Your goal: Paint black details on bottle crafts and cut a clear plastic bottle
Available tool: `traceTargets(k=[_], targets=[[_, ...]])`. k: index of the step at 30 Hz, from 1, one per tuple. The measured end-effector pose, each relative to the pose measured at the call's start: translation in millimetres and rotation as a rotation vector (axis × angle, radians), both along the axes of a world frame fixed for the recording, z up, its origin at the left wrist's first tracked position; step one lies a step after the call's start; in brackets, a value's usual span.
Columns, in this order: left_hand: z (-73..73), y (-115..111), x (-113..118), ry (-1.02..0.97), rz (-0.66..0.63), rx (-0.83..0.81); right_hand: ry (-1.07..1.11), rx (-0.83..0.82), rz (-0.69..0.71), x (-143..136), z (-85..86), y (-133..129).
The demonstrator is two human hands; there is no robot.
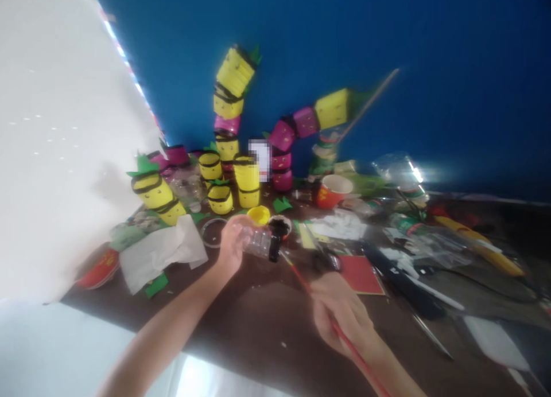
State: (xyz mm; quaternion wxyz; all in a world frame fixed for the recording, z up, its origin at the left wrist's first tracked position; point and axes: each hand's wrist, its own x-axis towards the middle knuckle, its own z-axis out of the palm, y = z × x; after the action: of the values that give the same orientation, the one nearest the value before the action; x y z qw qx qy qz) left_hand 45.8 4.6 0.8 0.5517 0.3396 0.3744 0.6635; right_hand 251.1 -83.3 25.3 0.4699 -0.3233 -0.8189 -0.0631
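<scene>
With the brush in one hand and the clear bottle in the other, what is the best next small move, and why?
Probably bring the red brush tip onward to the black band on the clear bottle. The right hand grips the brush, its tip already near the bottle's black end, and the left hand holds the bottle on its side above the table.

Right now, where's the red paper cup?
In the head view, the red paper cup stands right of centre at the back of the table, beside the pink and yellow painted pots, beyond the right hand.
</scene>
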Motion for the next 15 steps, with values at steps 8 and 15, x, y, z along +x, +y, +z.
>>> traceTargets(k=[8, 15], targets=[[-2.9, 1.8, -0.2, -0.002, 0.019, -0.010, 0.046, 0.002, -0.002, -0.7, -0.5, -1.1], [-2.3, 0.3, -2.0, -0.017, -0.009, -0.015, 0.034, 0.015, -0.006, 1.0, -1.6, -2.3]])
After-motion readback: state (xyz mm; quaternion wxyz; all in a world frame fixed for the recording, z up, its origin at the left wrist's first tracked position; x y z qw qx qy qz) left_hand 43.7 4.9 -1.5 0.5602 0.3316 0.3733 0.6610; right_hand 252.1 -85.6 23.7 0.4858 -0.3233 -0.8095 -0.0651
